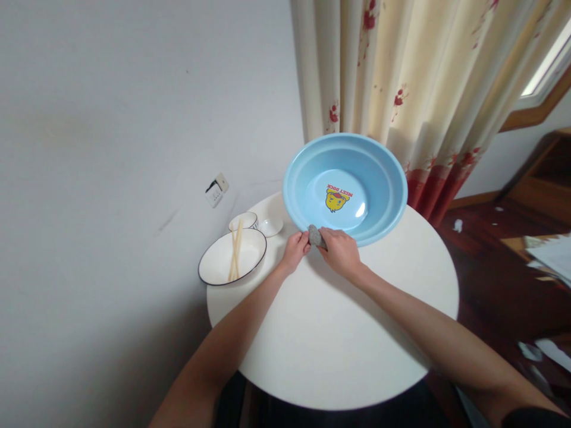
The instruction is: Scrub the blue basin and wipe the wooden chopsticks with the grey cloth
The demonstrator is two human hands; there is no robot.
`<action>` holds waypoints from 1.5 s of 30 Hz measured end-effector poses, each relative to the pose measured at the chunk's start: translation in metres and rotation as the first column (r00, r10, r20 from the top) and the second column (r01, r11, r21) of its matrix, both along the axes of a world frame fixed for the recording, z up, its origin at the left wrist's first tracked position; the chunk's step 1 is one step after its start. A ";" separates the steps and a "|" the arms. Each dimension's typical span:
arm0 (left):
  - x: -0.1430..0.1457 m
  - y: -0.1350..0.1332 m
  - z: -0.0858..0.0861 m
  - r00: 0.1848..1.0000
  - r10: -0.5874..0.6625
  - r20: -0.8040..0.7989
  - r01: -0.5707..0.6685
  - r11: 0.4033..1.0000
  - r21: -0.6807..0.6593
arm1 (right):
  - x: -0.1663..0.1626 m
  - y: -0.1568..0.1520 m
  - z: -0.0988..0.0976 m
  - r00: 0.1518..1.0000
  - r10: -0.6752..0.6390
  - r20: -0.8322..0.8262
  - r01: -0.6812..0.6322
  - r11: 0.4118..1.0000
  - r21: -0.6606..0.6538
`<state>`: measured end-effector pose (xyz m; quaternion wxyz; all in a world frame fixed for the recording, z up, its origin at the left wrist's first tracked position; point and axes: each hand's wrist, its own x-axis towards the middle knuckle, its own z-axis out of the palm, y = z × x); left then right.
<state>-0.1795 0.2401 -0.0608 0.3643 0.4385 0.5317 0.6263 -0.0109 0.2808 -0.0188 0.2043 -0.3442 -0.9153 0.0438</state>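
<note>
A light blue plastic basin (pixel 388 178) with a yellow cartoon print inside sits at the far side of a round white table (pixel 334 345). Just in front of its near rim, my left hand (pixel 294 251) and my right hand (pixel 341 249) meet around a small grey scrubbing pad (pixel 315 235). My right hand's fingers are curled over the pad. The fingertips of my left hand pinch its left end.
A white plate with a dark rim (pixel 223 267) holds a pair of wooden chopsticks (pixel 235 257) at the table's left. Behind it stand a small bowl (pixel 244 221) and a small white dish (pixel 270 226). A floral curtain (pixel 401 77) hangs behind; a wall socket (pixel 216 190) is on the left.
</note>
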 end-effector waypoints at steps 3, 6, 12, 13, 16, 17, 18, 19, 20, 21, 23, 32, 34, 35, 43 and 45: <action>0.000 0.001 -0.001 1.000 0.007 0.012 -0.007 1.000 0.003 | 0.000 0.000 0.000 1.000 0.004 0.001 -0.004 1.000 0.002; -0.002 0.002 -0.001 0.999 0.003 0.041 -0.003 1.000 0.004 | 0.000 0.000 0.001 1.000 0.008 0.003 -0.008 1.000 0.007; -0.012 0.004 0.007 0.994 0.053 0.091 -0.060 0.996 0.067 | 0.002 -0.002 0.005 1.000 0.024 0.009 -0.024 1.000 0.018; -0.014 0.004 0.009 0.993 0.064 0.101 -0.071 0.995 0.075 | 0.002 -0.002 0.005 1.000 0.028 0.009 -0.029 0.999 0.022; -0.016 0.004 0.011 0.989 0.087 0.118 -0.097 0.992 0.084 | 0.002 -0.003 0.005 0.999 0.033 0.016 -0.034 0.999 0.023; -0.016 0.004 0.012 0.989 0.092 0.118 -0.102 0.991 0.085 | 0.002 -0.003 0.005 0.999 0.032 0.018 -0.032 0.999 0.021; -0.016 0.004 0.011 0.989 0.094 0.117 -0.105 0.991 0.086 | 0.002 -0.003 0.004 0.999 0.030 0.017 -0.030 0.999 0.019; -0.015 0.004 0.011 0.989 0.095 0.117 -0.105 0.991 0.087 | 0.002 -0.003 0.004 0.999 0.030 0.014 -0.030 0.999 0.019; -0.015 0.004 0.011 0.989 0.092 0.119 -0.103 0.991 0.086 | 0.002 -0.002 0.004 1.000 0.029 0.010 -0.029 0.999 0.020; -0.014 0.004 0.011 0.988 0.086 0.126 -0.097 0.992 0.081 | 0.002 -0.002 0.004 1.000 0.028 0.007 -0.028 0.999 0.020; -0.013 0.003 0.010 0.986 0.067 0.152 -0.077 0.995 0.064 | 0.002 -0.002 0.004 1.000 0.023 0.006 -0.023 1.000 0.016; -0.013 0.001 0.008 0.984 -0.029 0.173 0.022 0.999 0.041 | 0.001 0.000 0.001 1.000 -0.002 -0.028 0.002 1.000 0.004; -0.013 0.001 0.006 0.986 -0.041 0.162 0.036 0.999 0.037 | 0.001 0.001 0.000 1.000 0.004 -0.029 -0.004 1.000 0.003; -0.013 0.001 0.006 0.987 -0.047 0.155 0.043 0.999 0.033 | 0.001 0.001 0.000 1.000 0.005 -0.026 -0.005 1.000 0.001; -0.012 0.000 0.002 0.990 -0.082 0.114 0.082 0.997 0.002 | 0.000 0.002 -0.001 1.000 0.003 -0.019 -0.003 1.000 -0.005; -0.012 0.001 0.002 0.991 -0.077 0.105 0.078 0.997 -0.005 | 0.000 0.002 -0.001 1.000 0.006 -0.019 -0.006 1.000 -0.004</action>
